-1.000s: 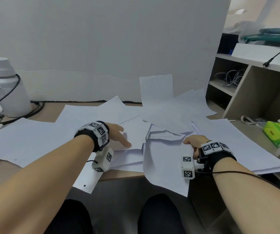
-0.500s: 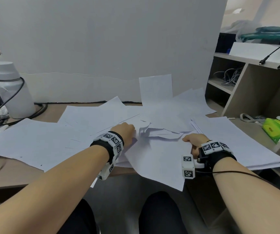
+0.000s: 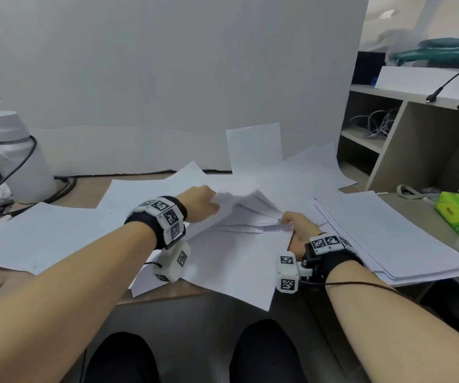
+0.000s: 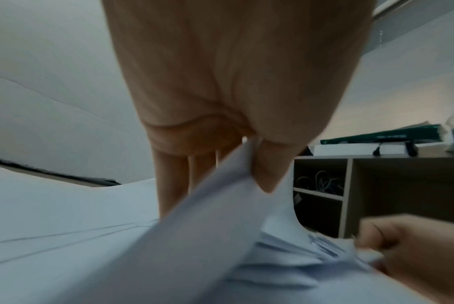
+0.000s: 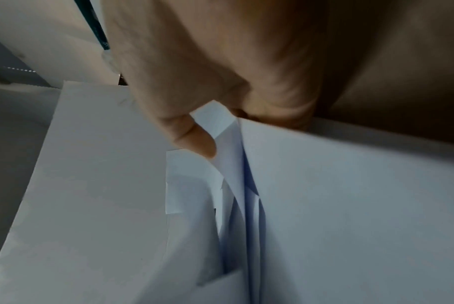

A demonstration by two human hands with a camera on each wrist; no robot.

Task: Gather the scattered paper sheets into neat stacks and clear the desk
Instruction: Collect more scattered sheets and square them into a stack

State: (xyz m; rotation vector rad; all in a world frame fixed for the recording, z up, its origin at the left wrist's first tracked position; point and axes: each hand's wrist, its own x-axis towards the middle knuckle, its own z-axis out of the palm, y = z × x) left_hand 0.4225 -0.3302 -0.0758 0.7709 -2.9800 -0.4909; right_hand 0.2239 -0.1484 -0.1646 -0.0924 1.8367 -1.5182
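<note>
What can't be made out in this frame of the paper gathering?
- Sheet count in the bundle: edges overlap in the head view, blurred in the left wrist view.
- Left hand fingertips: under the paper in the head view.
- Right hand fingers other than the thumb: hidden behind sheets.
- Print on the leaning sheet: too faint.

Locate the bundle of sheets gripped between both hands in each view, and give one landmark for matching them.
Head: bundle of sheets at centre, between left hand and right hand.
Left wrist: it runs from centre to lower right, pinched under the thumb.
Right wrist: it fills the lower middle, below the thumb.
Shared landmark: wooden shelf unit, at right in the left wrist view; not clearly seen from the right wrist.
</note>
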